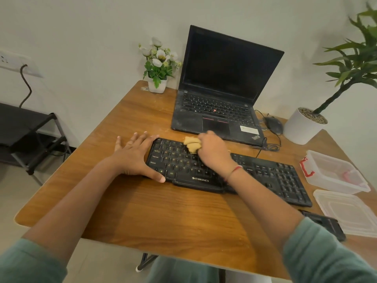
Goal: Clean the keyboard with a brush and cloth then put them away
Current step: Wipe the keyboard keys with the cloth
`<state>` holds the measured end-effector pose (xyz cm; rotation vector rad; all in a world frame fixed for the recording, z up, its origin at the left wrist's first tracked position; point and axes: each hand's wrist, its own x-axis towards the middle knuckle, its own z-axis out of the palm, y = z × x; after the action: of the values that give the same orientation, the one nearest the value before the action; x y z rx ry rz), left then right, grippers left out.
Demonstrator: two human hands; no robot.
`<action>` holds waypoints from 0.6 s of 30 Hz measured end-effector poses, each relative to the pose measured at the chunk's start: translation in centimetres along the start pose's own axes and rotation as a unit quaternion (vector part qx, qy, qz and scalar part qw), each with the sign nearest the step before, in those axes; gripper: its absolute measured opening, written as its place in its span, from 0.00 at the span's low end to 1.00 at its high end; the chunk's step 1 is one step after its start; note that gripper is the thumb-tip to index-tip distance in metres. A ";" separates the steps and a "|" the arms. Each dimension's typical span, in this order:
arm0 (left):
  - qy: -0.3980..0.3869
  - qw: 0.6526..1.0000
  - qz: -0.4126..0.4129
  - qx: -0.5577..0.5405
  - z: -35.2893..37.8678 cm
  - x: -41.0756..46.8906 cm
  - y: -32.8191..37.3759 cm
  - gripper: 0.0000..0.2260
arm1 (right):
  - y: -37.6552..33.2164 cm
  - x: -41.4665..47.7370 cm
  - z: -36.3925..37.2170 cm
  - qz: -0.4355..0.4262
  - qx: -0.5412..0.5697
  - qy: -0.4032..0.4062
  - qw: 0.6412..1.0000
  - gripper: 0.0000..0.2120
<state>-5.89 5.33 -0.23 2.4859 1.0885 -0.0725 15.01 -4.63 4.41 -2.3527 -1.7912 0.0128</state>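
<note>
A black keyboard (228, 172) lies across the middle of a wooden desk (142, 211). The right hand (214, 152), its grip bunched tight around a tan cloth (191, 145), presses the cloth onto the upper-left keys. The left hand (135, 158) lies flat with fingers spread, bracing the keyboard's left end. A clear plastic box (334, 172) sits at the right edge of the frame, an open laptop (222, 88) above centre.

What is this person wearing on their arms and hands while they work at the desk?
Both arms come out of muted green fabric sleeves pushed up toward the elbows, leaving the forearms bare. The right hand has a thin red thread bracelet round its wrist. The left hand is bare: no glove, ring or watch shows on either hand.
</note>
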 end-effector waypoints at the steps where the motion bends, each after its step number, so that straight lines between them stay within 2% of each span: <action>1: 0.002 1.000 -0.001 0.000 0.0 -0.1 0.0 0.64 | -1.6 0.5 0.4 -0.015 0.014 0.005 1.000 0.05; 5: 0.003 1.000 -0.012 0.017 0.0 -0.1 0.3 0.67 | -6.6 2.3 1.5 -0.066 0.051 0.003 0.997 0.10; 8: 0.007 1.000 -0.015 0.019 0.1 -0.1 0.3 0.68 | -7.5 3.1 1.6 -0.069 0.061 0.000 0.996 0.13; 12: 0.015 1.000 -0.002 -0.004 0.1 -0.2 0.1 0.65 | -4.9 2.2 1.2 -0.073 0.037 0.004 0.997 0.11; 15: 0.019 1.000 0.007 -0.016 0.1 -0.3 0.0 0.62 | -1.3 1.0 0.4 -0.046 0.014 0.010 0.999 0.08; 18: 0.020 1.000 0.006 -0.014 0.1 -0.2 0.0 0.62 | 2.9 -0.6 -0.5 -0.012 0.015 0.009 1.000 0.10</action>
<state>-6.07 5.15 -0.26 2.4784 1.0831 -0.0029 17.66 -6.00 4.42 -2.3043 -1.7977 0.0151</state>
